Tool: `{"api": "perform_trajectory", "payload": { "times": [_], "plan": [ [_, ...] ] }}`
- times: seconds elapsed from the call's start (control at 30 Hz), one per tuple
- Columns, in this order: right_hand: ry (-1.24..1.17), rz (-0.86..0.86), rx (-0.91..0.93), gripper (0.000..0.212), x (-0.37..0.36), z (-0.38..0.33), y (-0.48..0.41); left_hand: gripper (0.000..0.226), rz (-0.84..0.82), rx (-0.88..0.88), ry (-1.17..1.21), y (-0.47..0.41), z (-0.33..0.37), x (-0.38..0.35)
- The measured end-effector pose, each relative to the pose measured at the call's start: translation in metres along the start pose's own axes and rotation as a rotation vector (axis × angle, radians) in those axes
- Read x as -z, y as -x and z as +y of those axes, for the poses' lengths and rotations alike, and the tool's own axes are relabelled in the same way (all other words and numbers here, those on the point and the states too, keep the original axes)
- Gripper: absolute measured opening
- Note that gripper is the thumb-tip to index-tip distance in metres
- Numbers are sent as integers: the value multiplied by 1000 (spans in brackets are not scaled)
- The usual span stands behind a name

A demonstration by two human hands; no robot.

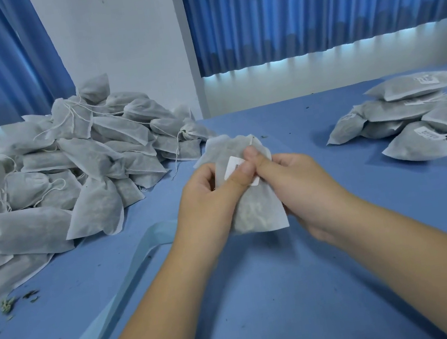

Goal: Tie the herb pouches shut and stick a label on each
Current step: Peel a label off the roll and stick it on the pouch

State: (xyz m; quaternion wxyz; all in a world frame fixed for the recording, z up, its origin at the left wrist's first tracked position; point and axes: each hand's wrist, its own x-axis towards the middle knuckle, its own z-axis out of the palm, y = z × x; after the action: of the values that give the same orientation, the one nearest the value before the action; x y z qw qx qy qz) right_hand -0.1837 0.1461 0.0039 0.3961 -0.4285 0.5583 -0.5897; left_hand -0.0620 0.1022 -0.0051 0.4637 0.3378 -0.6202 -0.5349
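I hold one grey herb pouch [255,214] above the blue table, its gathered top pointing away from me. My left hand [206,198] grips its left side and my right hand [296,181] its right side. Both thumbs press on a small white label [234,165] lying on the pouch's front. A big heap of unlabelled pouches [71,168] with loose strings lies at the left. A smaller pile of labelled pouches [412,118] lies at the right.
A pale blue backing strip [133,272] runs across the blue table [264,294] under my left forearm. Herb crumbs [10,302] are scattered at the near left. Blue curtains [322,0] and a white wall stand behind the table.
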Motion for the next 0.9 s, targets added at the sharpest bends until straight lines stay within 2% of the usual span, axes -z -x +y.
{"api": "perform_trajectory", "payload": {
  "times": [0.13, 0.23, 0.33, 0.43, 0.53, 0.6, 0.67, 0.73, 0.8, 0.83, 0.9],
  "plan": [
    [37, -65, -70, 48, 10, -6, 3, 29, 72, 1, -24, -9, 3, -21],
    [84, -213, -35, 35, 25, -8, 14, 33, 128, 18, 22, -19, 10, -42],
    [-75, -228, -58, 27, 52, -8, 20, 34, 62, 56, 21, -31, 14, -68],
    [-251, -89, -156, 23, 86, -6, 18, 34, -9, 128, 22, -37, 10, -98],
    [-368, 91, -218, 10, 124, -7, 8, 21, -57, 176, 55, -36, 2, -123],
    [-487, 242, -158, 5, 152, -13, -2, 12, -102, 194, 80, -31, -2, -134],
    [-666, 391, -22, 3, 183, -21, -14, 8, -146, 191, 71, -27, -7, -142],
    [-821, 508, 47, 13, 208, -26, -24, 7, -171, 177, 48, -24, -7, -146],
    [-823, 562, -22, 15, 219, -23, -32, 9, -176, 152, 54, -24, -4, -145],
    [-778, 553, -70, 10, 219, -20, -36, 12, -170, 142, 62, -25, -2, -142],
    [-663, 515, -146, 18, 207, -13, -43, 17, -137, 127, 77, -28, 1, -133]
  ]
}}
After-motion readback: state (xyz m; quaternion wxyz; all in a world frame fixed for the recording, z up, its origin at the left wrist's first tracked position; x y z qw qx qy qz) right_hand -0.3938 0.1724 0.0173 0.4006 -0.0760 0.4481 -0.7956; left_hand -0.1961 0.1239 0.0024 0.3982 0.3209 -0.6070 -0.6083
